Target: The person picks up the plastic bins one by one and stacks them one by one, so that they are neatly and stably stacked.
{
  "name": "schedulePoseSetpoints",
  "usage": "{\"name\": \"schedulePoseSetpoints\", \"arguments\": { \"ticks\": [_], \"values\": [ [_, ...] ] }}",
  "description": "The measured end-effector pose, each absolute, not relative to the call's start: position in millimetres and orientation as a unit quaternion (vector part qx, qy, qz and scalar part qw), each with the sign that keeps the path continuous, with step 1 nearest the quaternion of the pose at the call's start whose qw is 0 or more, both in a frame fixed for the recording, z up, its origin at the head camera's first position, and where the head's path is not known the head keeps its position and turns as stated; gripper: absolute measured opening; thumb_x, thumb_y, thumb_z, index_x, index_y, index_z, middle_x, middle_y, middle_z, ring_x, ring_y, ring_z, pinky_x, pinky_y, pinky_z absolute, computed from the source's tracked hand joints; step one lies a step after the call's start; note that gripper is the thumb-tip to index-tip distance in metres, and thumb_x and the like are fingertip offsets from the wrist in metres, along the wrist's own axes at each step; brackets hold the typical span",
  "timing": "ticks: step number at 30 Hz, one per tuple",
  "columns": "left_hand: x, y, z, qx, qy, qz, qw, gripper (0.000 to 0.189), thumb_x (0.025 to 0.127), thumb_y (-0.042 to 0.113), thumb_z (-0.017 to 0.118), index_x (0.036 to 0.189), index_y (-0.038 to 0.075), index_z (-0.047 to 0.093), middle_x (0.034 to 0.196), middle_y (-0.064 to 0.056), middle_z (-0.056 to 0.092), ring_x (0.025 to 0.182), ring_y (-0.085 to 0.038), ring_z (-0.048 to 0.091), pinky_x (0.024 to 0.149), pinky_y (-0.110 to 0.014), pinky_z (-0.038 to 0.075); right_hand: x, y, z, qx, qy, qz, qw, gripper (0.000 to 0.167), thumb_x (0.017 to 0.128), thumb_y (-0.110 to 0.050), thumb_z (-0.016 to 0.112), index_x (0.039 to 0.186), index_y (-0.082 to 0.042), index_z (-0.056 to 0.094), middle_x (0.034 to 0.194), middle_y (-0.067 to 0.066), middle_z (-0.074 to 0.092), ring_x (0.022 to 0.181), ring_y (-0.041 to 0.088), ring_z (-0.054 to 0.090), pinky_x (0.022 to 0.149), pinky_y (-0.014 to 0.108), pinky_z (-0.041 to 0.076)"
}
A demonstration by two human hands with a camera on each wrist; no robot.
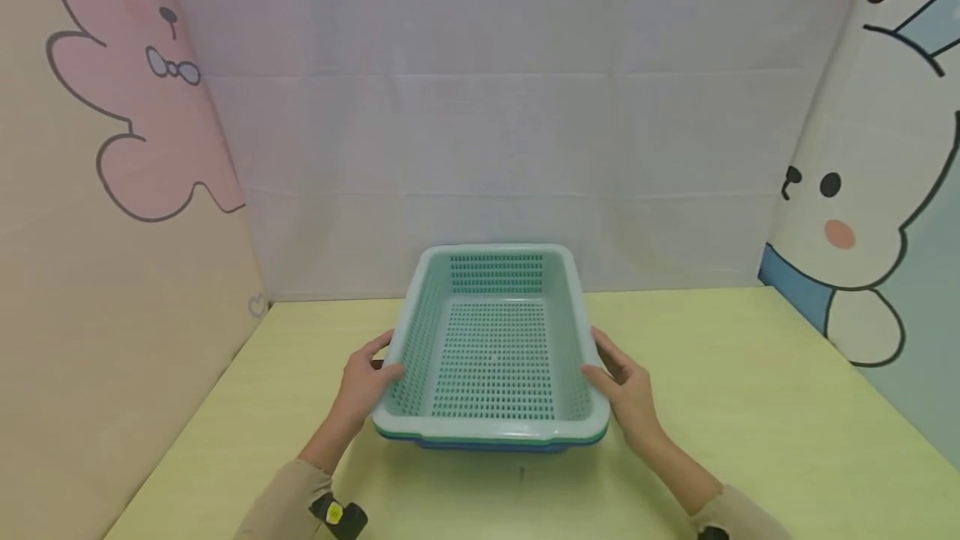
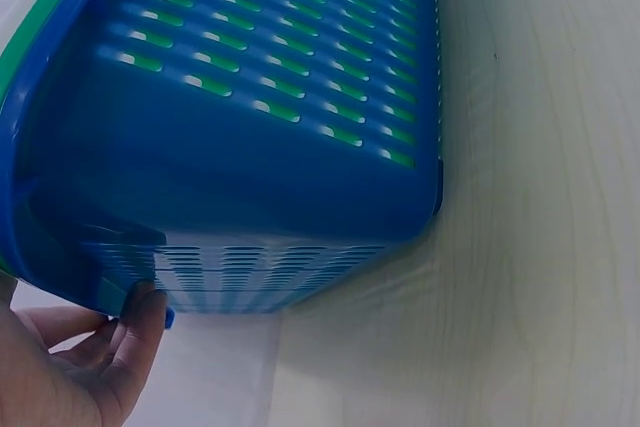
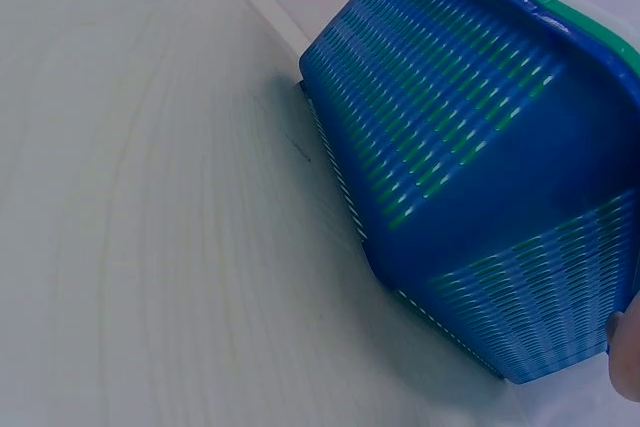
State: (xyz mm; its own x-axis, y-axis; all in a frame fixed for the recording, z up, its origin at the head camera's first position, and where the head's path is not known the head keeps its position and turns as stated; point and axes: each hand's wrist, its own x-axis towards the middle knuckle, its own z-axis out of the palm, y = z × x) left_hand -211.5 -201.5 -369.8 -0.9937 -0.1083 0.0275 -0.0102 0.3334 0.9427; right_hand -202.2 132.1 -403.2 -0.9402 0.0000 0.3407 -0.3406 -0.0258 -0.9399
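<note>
Nested plastic baskets stand in a stack at the middle of the table. On top is a pale basket (image 1: pixel 491 427), rectangular with rows of slots. Under its rim shows the edge of a green basket (image 2: pixel 48 15), and outermost is a blue basket (image 2: pixel 220 167). My left hand (image 1: pixel 362 386) grips the stack's left rim, thumb over the top and fingers below the edge. On the opposite side my right hand (image 1: pixel 633 402) holds the right rim the same way. The right wrist view shows the blue basket (image 3: pixel 490 167) close to the tabletop, with only bits of fingers visible.
The yellow-green wood-grain table (image 1: pixel 750 407) extends to both sides of the stack. Behind it hangs a pale creased cloth (image 1: pixel 502 132). Side walls carry a pink cartoon animal (image 1: pixel 150 107) and a white cartoon rabbit (image 1: pixel 862 215).
</note>
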Motion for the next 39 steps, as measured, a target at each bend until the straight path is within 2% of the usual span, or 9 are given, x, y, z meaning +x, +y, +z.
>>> {"name": "schedulePoseSetpoints", "arguments": {
  "ticks": [4,20,31,39],
  "values": [
    [-212,-197,-371,0.039,-0.810,-0.583,0.042,0.060,0.075,-0.001,0.054,0.134,0.005,0.043,0.102,-0.025,0.061,0.080,-0.025,0.064,0.060,-0.035,0.055,-202,136,-404,0.120,-0.689,0.704,0.123,0.053,0.085,0.000,0.056,0.134,0.008,0.037,0.142,0.022,0.030,0.113,-0.008,0.044,0.089,0.014,0.039],
    [-211,-181,-371,0.031,-0.805,-0.591,0.049,0.062,0.074,-0.001,0.055,0.135,0.002,0.041,0.108,-0.025,0.059,0.086,-0.028,0.063,0.063,-0.036,0.055,-201,150,-406,0.114,-0.686,0.707,0.125,0.050,0.087,0.000,0.054,0.134,0.007,0.038,0.140,0.023,0.030,0.109,-0.004,0.049,0.086,0.015,0.044],
    [-209,-175,-370,0.032,-0.807,-0.588,0.049,0.061,0.076,0.000,0.055,0.135,0.001,0.040,0.108,-0.026,0.059,0.087,-0.029,0.063,0.064,-0.038,0.055,-203,155,-406,0.118,-0.686,0.707,0.122,0.049,0.088,-0.001,0.053,0.134,0.007,0.037,0.140,0.019,0.033,0.106,-0.002,0.052,0.083,0.016,0.046],
    [-206,-171,-369,0.033,-0.812,-0.581,0.049,0.061,0.078,0.002,0.055,0.136,0.002,0.039,0.108,-0.024,0.059,0.087,-0.027,0.062,0.066,-0.037,0.055,-205,168,-397,0.200,-0.724,0.648,0.124,0.049,0.087,0.004,0.053,0.132,0.014,0.035,0.136,0.031,0.031,0.113,-0.004,0.045,0.084,0.016,0.044]
  ]
}}
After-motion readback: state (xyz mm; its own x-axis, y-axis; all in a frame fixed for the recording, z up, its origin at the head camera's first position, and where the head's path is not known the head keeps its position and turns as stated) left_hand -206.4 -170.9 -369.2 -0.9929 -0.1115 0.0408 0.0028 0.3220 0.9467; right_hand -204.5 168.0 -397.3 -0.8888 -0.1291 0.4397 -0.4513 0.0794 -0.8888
